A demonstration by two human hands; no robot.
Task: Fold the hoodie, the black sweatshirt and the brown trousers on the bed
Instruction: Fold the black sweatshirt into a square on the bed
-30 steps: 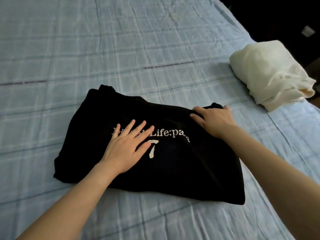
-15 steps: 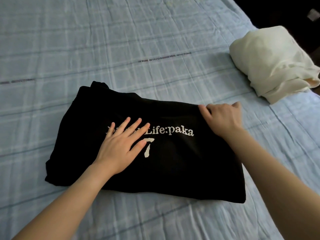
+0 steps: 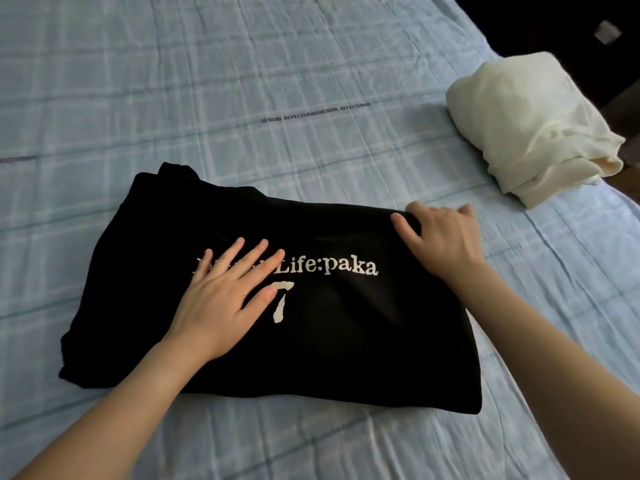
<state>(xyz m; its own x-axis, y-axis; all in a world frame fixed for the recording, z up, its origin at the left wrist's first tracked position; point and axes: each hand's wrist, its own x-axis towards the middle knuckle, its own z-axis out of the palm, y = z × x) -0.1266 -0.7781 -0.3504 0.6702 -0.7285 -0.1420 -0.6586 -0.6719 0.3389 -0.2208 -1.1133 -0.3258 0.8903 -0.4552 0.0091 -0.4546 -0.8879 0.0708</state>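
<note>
Folded black cloth sweatshirt [image 3: 346,351], white-lettered, lies on the light-blue checked bedsheet [image 3: 311,445]. Left hand [image 3: 221,303] presses flat on it, fingers spread. Right hand [image 3: 446,237] bends over the far-right corner; grip cannot be told. Recommend: square that corner, smooth outward. Cream folded cloth bundle [image 3: 526,126] lies beyond.

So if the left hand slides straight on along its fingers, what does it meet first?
The left hand lies flat on the folded black sweatshirt; ahead is its far edge, then light-blue checked bedsheet. The folded cream garment looks just right of that line, depth unclear.
</note>
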